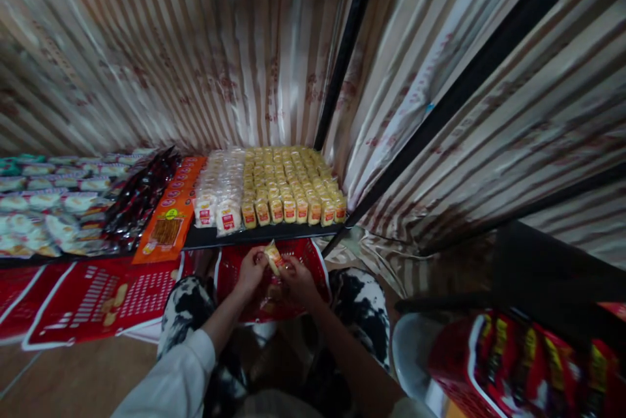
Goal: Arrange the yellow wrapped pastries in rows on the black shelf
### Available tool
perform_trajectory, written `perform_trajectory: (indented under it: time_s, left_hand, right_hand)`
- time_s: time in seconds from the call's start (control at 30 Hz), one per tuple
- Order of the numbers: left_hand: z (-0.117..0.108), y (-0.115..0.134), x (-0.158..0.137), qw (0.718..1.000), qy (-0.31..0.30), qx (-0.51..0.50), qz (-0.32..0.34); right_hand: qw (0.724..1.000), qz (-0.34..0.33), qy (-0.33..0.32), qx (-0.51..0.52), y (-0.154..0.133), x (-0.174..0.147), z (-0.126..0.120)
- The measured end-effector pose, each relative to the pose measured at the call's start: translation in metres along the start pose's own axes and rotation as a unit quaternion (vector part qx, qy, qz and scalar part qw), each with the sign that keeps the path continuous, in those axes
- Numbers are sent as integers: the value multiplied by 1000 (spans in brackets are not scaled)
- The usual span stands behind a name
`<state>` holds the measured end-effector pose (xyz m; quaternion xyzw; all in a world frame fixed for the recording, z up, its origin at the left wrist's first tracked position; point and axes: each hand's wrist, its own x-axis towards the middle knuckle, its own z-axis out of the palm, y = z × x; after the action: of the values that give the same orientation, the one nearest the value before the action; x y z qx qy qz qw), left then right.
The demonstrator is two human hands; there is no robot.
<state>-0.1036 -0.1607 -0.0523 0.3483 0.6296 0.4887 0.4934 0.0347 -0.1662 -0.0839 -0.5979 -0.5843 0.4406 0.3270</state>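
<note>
Between my two hands is a small wrapped snack cake (274,256), yellowish with a red and orange label. My left hand (251,269) pinches its left side, and the fingers of my right hand (297,280) close on its right lower end. Below them, between my knees, sits a red basket (320,274) with a white rim; a few small yellowish pieces show dimly in it. Just beyond, rows of similar yellow wrapped cakes (288,183) stand packed on a black shelf (274,233).
Left of the yellow rows lie white wrapped cakes (220,190), an orange snack packet (169,216), dark packets (141,203) and pale packs (68,203). More red baskets (98,300) sit lower left. Black poles (420,124) and a striped curtain (195,46) bound the shelf. Red packets (528,353) fill a basket at right.
</note>
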Motion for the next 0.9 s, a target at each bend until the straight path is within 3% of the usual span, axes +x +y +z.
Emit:
perform_trajectory:
  time_s: [0.17,0.27,0.37,0.47,0.57,0.73,0.9]
  left_hand:
    - [-3,13,-5,997,-45,47,35]
    - [-3,19,-1,992,-37,101,66]
    - [-2,26,8,984,-27,142,104]
    - [1,36,19,968,-4,204,148]
    - [7,47,29,947,24,265,178]
    - [24,57,43,926,14,308,216]
    - [38,55,52,906,25,343,247]
  right_hand:
    - [988,6,1,155,2,3,11]
    - [979,6,2,203,0,8,15]
    - [987,-7,19,159,-7,16,15]
    - [992,-49,112,43,-20,22,10]
    - [977,-94,190,-31,-34,27,4]
    - [966,-171,193,-35,-44,34,0]
    - [964,-191,181,-35,-37,47,3]
